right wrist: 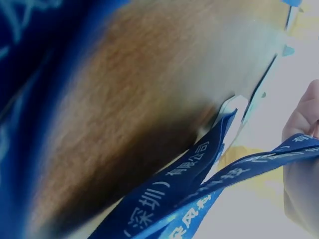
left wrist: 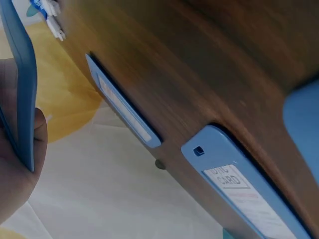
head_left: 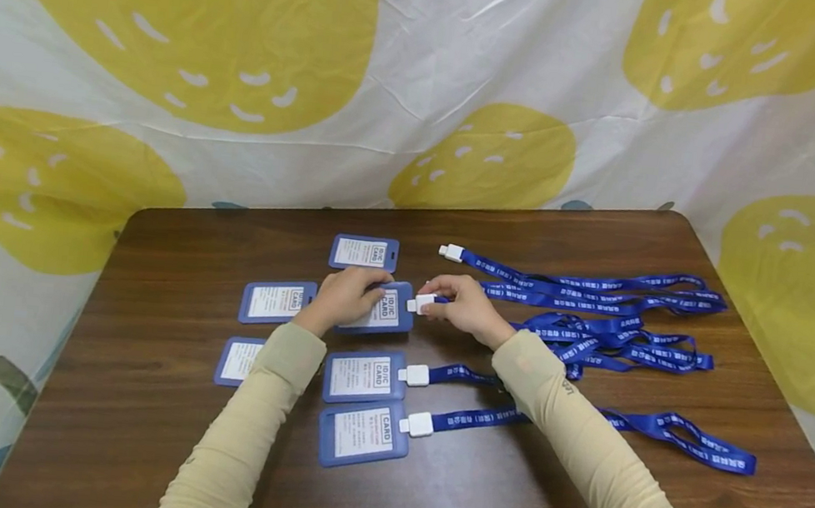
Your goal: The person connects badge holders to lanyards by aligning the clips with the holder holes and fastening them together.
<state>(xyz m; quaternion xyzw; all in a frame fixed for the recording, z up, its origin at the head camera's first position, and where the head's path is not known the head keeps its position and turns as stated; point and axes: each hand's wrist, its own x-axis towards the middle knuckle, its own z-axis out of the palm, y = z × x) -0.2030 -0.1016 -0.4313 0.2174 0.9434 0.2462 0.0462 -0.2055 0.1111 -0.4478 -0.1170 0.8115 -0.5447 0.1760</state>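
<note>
In the head view, my left hand (head_left: 344,297) grips a blue ID card holder (head_left: 392,309), with the thumb over its face. My right hand (head_left: 472,307) pinches the white clip (head_left: 421,302) of a blue lanyard, and the clip's tip meets the holder's right end at the slot. Seen from the left wrist, the held card holder (left wrist: 26,94) is tilted up off the table. The right wrist view shows the lanyard strap (right wrist: 269,160) running to my fingers; the clip itself is hidden there.
Two holders, the upper (head_left: 363,376) and the lower (head_left: 364,435), lie nearest me with lanyard clips at their ends. Loose holders lie at the back (head_left: 364,253) and left (head_left: 277,302). Blue lanyards (head_left: 594,342) spread over the right side. A patterned cloth (head_left: 430,55) hangs behind the table.
</note>
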